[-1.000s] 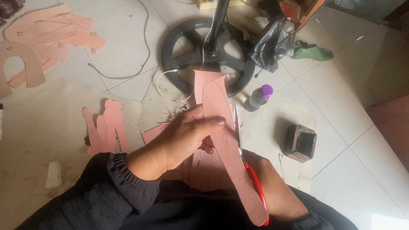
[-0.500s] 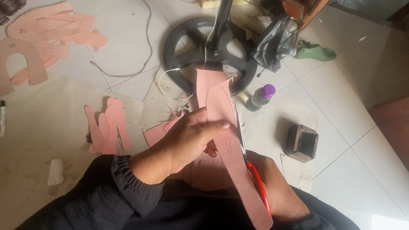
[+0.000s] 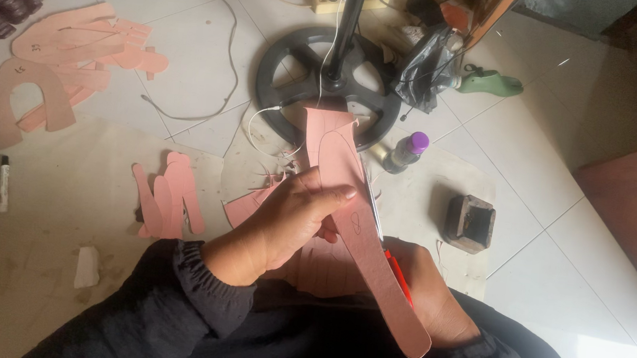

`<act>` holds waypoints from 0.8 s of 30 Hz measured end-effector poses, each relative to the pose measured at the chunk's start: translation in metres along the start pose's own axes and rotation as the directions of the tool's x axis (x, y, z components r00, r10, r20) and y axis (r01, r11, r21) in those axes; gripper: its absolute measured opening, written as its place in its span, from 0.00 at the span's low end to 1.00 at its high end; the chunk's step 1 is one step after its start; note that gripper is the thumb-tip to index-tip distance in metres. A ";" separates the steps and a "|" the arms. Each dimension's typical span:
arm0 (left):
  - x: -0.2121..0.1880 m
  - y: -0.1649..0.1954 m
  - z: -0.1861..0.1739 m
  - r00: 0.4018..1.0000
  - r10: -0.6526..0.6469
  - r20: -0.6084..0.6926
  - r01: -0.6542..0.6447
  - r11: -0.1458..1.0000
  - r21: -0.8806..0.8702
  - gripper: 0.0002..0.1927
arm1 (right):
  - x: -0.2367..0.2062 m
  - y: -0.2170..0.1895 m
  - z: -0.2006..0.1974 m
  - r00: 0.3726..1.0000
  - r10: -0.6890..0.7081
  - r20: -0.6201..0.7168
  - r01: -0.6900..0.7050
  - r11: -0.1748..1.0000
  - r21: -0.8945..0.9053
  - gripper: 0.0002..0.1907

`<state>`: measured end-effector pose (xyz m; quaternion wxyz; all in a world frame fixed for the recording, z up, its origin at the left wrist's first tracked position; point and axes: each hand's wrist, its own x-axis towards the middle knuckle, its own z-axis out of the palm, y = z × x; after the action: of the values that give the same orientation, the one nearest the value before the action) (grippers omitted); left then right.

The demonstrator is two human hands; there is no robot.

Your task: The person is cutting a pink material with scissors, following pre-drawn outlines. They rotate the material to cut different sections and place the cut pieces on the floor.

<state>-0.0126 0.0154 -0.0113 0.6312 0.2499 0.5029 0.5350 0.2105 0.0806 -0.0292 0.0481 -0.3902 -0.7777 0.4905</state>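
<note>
My left hand (image 3: 288,222) grips a long pink sole-shaped sheet (image 3: 360,229) from the left, thumb pressed on its upper part. My right hand (image 3: 431,296) sits mostly hidden under the sheet's right side and holds red-handled scissors (image 3: 385,246), whose blades run along the sheet's right edge. More pink material (image 3: 318,267) lies beneath, over my lap. Both arms wear black sleeves.
Several cut pink sole pieces (image 3: 171,197) lie on a worn floor mat; a pile of larger pink cutouts (image 3: 68,57) sits far left. A black round stand base (image 3: 330,88) with cables, a purple-capped bottle (image 3: 405,152), a dark block (image 3: 471,221), a green shoe last (image 3: 488,82) and a marker (image 3: 3,182) surround me.
The hands and the pink sheet have shifted slightly; the scissors have crept further along the sheet's right edge. Grip on both is unchanged.
</note>
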 end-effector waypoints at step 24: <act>-0.002 -0.002 0.011 0.997 -0.064 0.039 0.062 0.996 0.063 0.12 | -0.003 -0.018 -0.004 0.997 -0.071 0.001 0.071 0.997 -0.036 0.15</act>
<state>-0.0012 0.0152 -0.0083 0.6499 0.2640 0.5138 0.4939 0.2045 0.0777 -0.0116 0.0584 -0.3631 -0.7999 0.4742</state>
